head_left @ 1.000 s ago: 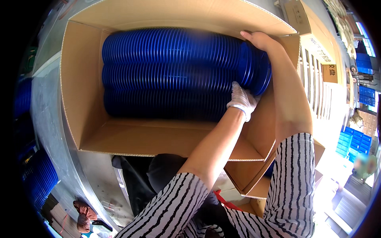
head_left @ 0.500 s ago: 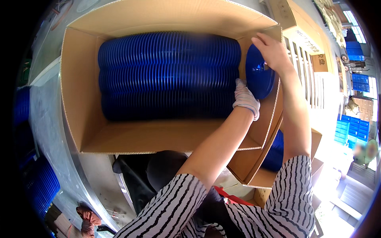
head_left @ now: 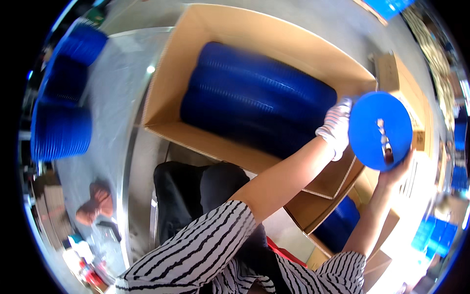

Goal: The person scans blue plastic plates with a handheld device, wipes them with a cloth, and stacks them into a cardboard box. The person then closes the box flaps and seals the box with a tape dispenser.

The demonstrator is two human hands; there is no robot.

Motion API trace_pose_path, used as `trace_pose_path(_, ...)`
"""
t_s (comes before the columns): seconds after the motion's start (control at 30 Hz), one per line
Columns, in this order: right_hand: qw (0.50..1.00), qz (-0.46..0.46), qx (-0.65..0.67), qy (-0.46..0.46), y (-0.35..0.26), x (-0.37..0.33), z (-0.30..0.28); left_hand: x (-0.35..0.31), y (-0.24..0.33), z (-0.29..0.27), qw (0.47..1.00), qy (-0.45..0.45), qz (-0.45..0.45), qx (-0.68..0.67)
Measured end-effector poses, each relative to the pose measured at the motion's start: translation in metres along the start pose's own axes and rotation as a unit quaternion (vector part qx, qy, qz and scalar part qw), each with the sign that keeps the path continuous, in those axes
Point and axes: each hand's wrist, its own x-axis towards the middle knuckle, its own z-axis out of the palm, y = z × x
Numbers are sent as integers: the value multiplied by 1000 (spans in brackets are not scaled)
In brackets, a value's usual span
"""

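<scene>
A round blue plastic disc [head_left: 364, 134] is tilted face-up toward me at the right end of the large open cardboard box [head_left: 164, 88]. A line of small openings runs through its middle. My left hand [head_left: 335, 127], in a striped knit glove, is closed at the disc's left edge. Bare, my right hand [head_left: 400, 171] grips the lower right edge, its fingers partly hidden behind the disc. Inside the box, several blue discs [head_left: 254, 95] stand on edge, packed tightly in long rows.
Another open carton [head_left: 306, 215] with blue discs [head_left: 338, 223] sits below the large box at right. Closed cartons [head_left: 394, 73] lie beyond. On the left, a metal table [head_left: 122, 68] bears stacks of blue discs [head_left: 63, 130] and a crumpled brown item [head_left: 95, 203].
The disc has come out from the box's right end toward me and turned its face to me. My right hand has moved from its top edge to its lower right edge. My view has rotated.
</scene>
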Motion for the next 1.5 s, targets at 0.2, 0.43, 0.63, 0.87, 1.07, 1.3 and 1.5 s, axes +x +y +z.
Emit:
trace_pose_path(0.2, 985, 90, 144, -38, 4, -84, 23, -119, 61, 9, 973, -98, 48, 202)
trace_pose_path(0.43, 826, 329, 217, -403, 49, -160, -11, -257, 96, -82, 963, -13, 119, 241)
trace_pose_path(0.63, 633, 481, 289, -533, 82, -258, -16, -353, 86, -153, 902, 92, 218, 362)
trace_pose_path(0.87, 648, 472, 309, -512, 89, -278, -42, -394, 78, -168, 934, 87, 116, 325)
trace_pose_path(1.07, 629, 452, 301, -556, 93, -278, -29, -405, 85, -184, 935, 84, 126, 322)
trace_pose_path(1.3, 643, 410, 295, -576, 78, -266, -29, -394, 82, -180, 941, 64, 145, 298)
trace_pose_path(1.5, 668, 217, 533, -472, 10, -166, -69, -373, 80, -161, 951, 73, 67, 292)
